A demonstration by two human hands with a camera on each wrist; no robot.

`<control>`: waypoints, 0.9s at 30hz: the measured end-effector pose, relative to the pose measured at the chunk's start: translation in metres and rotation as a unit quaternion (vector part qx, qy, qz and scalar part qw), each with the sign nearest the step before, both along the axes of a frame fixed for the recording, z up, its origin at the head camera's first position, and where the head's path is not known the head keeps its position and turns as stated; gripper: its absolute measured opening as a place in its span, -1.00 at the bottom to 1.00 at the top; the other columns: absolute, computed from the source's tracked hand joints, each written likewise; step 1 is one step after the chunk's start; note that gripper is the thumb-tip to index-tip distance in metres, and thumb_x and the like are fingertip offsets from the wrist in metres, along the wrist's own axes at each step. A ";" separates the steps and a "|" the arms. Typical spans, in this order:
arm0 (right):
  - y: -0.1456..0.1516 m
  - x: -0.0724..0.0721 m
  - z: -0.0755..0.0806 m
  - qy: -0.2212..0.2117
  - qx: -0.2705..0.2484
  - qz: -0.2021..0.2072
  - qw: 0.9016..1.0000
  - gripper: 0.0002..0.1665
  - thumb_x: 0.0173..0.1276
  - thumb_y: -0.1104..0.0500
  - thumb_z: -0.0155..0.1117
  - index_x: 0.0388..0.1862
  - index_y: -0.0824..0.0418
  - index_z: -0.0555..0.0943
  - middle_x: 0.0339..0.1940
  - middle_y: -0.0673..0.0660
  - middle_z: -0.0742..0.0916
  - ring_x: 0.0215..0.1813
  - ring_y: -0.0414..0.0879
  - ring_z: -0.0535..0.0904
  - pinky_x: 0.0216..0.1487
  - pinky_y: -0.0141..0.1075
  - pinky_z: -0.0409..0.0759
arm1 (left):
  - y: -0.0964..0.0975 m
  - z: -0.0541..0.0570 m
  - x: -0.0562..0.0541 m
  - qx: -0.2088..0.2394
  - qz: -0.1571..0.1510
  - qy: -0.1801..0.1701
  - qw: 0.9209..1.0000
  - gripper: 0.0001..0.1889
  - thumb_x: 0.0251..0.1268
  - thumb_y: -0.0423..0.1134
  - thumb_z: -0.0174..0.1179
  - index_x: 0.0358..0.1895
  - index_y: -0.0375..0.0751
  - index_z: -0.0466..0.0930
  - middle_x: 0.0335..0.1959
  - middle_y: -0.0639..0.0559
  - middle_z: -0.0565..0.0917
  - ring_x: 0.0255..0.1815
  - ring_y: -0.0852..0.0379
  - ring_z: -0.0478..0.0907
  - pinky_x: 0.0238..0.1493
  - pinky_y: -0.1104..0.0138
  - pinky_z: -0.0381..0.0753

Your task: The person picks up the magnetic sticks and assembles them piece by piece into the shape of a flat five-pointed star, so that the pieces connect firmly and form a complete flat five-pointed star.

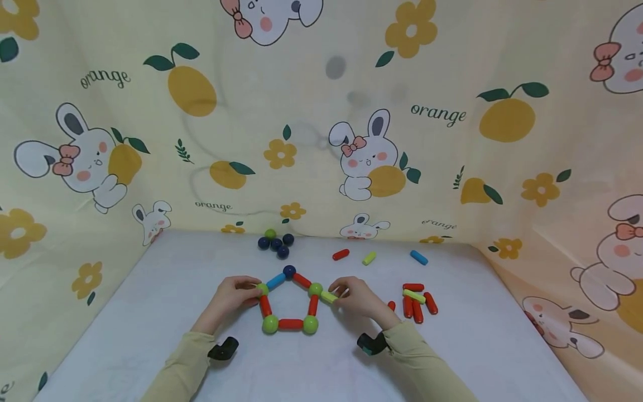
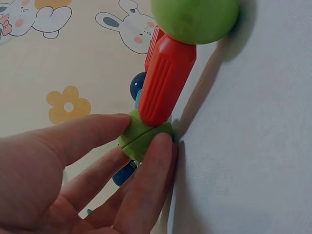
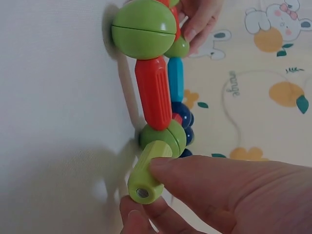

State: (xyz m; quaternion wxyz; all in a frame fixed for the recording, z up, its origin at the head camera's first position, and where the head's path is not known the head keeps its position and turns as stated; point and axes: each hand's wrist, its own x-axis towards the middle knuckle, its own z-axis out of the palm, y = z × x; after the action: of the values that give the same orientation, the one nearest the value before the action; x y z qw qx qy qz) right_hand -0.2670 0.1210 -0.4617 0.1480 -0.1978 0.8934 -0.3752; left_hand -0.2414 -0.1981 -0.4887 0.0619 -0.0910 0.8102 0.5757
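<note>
A five-sided ring of balls and rods lies on the table, with red rods [image 1: 290,324], one blue rod [image 1: 276,281], green balls [image 1: 270,324] and a dark blue ball [image 1: 289,272] at its far corner. At the ring's left corner, my left hand [image 1: 238,292] pinches a green ball [image 2: 144,137] between thumb and fingers. On the other side, my right hand [image 1: 358,296] pinches a yellow-green rod [image 3: 150,173], whose far end meets the green ball [image 1: 315,289] at the right corner. A metal disc shows in the rod's near end.
Behind the ring sits a cluster of dark blue balls [image 1: 276,244] with one green ball [image 1: 270,234]. To the right lies a pile of red rods [image 1: 418,311] topped by a yellow-green rod [image 1: 414,296]. Farther back are a loose red rod [image 1: 340,254], a yellow-green rod [image 1: 369,258] and a blue rod [image 1: 419,257].
</note>
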 end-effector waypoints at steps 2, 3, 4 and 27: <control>0.001 0.001 -0.001 -0.002 -0.003 -0.003 1.000 -0.72 0.21 0.33 0.35 -0.08 0.23 0.63 -0.29 0.05 0.63 -0.23 -0.05 0.53 -0.20 -0.24 0.58 | 0.000 -0.001 0.000 0.001 0.000 0.000 1.000 -0.70 0.19 -0.34 0.31 0.00 -0.31 0.63 -0.19 -0.11 0.66 -0.28 0.09 0.61 -0.22 0.30 0.67; 0.002 0.001 -0.001 -0.003 -0.004 -0.005 1.000 -0.72 0.22 0.33 0.35 -0.07 0.23 0.63 -0.29 0.05 0.63 -0.23 -0.06 0.53 -0.20 -0.24 0.58 | 0.000 -0.001 0.000 0.002 -0.001 0.000 1.000 -0.70 0.19 -0.35 0.31 0.00 -0.32 0.63 -0.19 -0.12 0.65 -0.28 0.09 0.61 -0.22 0.30 0.67; 0.004 0.002 -0.001 -0.003 -0.007 -0.009 1.000 -0.72 0.22 0.32 0.35 -0.07 0.23 0.63 -0.29 0.05 0.63 -0.23 -0.06 0.54 -0.20 -0.24 0.58 | 0.000 -0.002 0.000 0.003 -0.001 -0.001 1.000 -0.70 0.18 -0.35 0.31 0.00 -0.32 0.63 -0.19 -0.12 0.65 -0.28 0.09 0.61 -0.22 0.29 0.67; 0.120 0.032 0.008 0.060 0.040 -0.080 0.994 -0.54 0.10 0.30 0.47 0.02 0.27 0.60 -0.21 0.10 0.67 -0.28 -0.03 0.52 -0.32 -0.31 0.55 | 0.000 0.000 0.000 0.005 -0.004 -0.011 1.000 -0.70 0.20 -0.35 0.29 0.02 -0.31 0.61 -0.13 -0.15 0.65 -0.25 0.06 0.61 -0.20 0.29 0.66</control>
State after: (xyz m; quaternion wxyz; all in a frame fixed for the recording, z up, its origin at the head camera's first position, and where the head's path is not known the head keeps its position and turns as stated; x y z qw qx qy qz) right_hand -0.2349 0.2407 -0.4533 0.0718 -0.1417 0.9279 -0.3372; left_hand -0.2419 -0.1980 -0.4885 0.0734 -0.0939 0.8067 0.5788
